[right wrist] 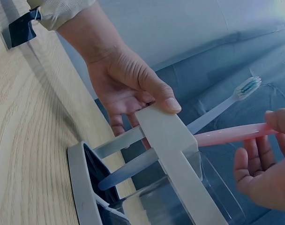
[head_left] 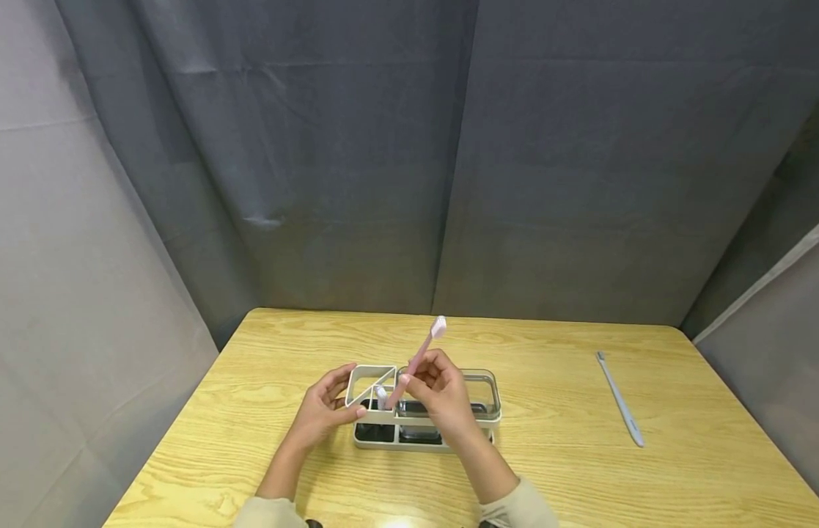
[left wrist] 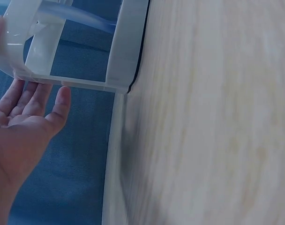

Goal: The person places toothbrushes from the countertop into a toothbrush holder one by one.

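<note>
A white toothbrush holder [head_left: 422, 445] with divided top openings stands on the table, a clear cup [right wrist: 213, 187] in its wider section. My left hand [head_left: 321, 411] grips the left end of its upper frame [right wrist: 168, 136], thumb in front and fingers behind. A pale blue toothbrush [right wrist: 217, 110] stands in a small compartment, bristles up. Between thumb and fingers, my right hand [head_left: 445, 400] pinches a pink toothbrush [head_left: 419, 357], tilted with its head up to the right. The lower end of its handle is right at the opening beside the blue brush.
Another blue-grey toothbrush [head_left: 620, 400] lies on the wooden table [head_left: 548, 469], right of the holder. Grey curtains [head_left: 356, 161] hang behind the table and along both sides.
</note>
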A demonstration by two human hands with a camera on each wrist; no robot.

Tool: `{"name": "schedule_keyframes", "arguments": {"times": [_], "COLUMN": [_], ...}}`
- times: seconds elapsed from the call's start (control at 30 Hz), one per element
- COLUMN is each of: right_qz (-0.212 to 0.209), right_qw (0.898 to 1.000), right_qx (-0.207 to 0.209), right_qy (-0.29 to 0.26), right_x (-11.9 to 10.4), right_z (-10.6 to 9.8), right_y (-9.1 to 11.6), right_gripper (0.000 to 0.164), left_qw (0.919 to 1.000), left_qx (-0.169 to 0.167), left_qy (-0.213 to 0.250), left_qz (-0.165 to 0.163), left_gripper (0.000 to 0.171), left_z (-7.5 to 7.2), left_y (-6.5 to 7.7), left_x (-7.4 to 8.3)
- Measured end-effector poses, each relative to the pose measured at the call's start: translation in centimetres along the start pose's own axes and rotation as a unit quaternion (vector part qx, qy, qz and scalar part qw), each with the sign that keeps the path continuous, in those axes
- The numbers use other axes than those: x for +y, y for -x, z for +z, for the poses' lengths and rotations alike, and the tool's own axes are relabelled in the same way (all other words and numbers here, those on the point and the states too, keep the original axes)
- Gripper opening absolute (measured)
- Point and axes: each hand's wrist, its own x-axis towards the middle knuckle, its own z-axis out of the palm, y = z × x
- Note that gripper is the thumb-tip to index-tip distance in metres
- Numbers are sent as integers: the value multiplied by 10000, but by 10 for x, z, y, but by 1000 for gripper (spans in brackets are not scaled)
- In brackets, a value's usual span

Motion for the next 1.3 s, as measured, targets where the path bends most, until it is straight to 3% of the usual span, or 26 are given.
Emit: {"name": "schedule_keyframes", "arguments": {"times": [0.23, 0.4, 0.57, 0.83, 1.3], "right_qz": [313, 317, 303, 397, 490], "right_qw": [9956, 9882, 9818, 9697, 9598], "right_qx": [-67, -401, -704, -830, -1088], "right_qy": [882, 1445, 1736, 2264, 2542], "right_x": [1, -11, -21, -24, -24], "right_z": [3, 10, 14, 16, 15], "right_y": [-3, -3, -2, -2, -3], "right_gripper": [17, 15, 14, 8, 10], "left_qw": [9999, 10000, 10000, 10000, 9999], "left_qx": [33, -5, -36, -66, -92], "left_qy": [-98, -34, -65, -17, 30], "left_qz": [-45, -21, -13, 35, 79], "left_gripper": [76, 74, 73, 72, 72], "left_z": [0, 0, 1, 1, 0], "left_y": [2, 1, 0, 0, 1], "left_x": [0, 1, 1, 1, 1]}}
